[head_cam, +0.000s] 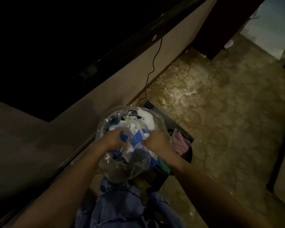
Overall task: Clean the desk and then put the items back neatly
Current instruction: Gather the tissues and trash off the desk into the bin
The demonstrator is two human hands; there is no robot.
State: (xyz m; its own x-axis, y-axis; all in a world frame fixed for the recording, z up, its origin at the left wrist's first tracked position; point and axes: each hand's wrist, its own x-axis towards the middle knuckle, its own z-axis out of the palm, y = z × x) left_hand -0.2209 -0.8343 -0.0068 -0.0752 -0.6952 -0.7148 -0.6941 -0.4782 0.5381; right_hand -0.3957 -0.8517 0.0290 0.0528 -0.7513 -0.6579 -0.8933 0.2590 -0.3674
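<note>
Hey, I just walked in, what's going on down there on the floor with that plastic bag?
A person is bent over a clear plastic bag stuffed with white paper scraps and blue pieces. The left hand and the right hand both grip the bag's gathered plastic near its top. The bag sits in a dark bin by the wall, on a patterned floor. A white scrap lies loose on the floor further off.

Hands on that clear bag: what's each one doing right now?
Left hand: grips the clear plastic bag of blue and white waste.
Right hand: grips the same bag.
</note>
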